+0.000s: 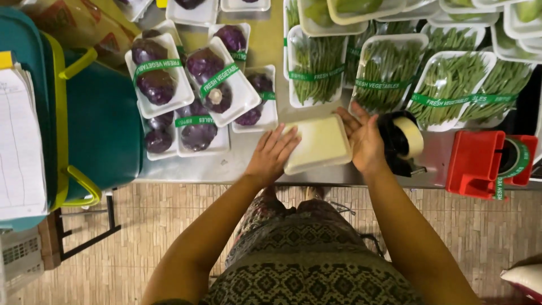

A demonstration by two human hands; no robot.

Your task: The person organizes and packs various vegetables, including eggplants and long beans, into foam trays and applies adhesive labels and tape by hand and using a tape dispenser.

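- Pale foam tray [322, 142], shallow and square with rounded corners, lying on the metal table [226, 166] between both hands near the front edge.
- Left hand [272, 151] open, fingers flat and spread on the tray's left rim, pressing rather than gripping.
- Right hand [364, 138] open too, palm set against the tray's right edge, fingers pointing away from the body.
- Just right of the right hand: black tape dispenser [402, 141] with a cream roll, then a red plastic dispenser [477, 164] holding green printed tape.
- Beyond the left hand: white trays of glossy purple aubergines [186, 90], film-wrapped, each banded with green tape.
- Beyond the right hand: wrapped trays of slim green beans [389, 70], banded likewise.
- Far left of the left hand: teal plastic crate [101, 124] with yellow handles, papers beside it.
- Below: patterned fabric at the lap, pale tiled floor.
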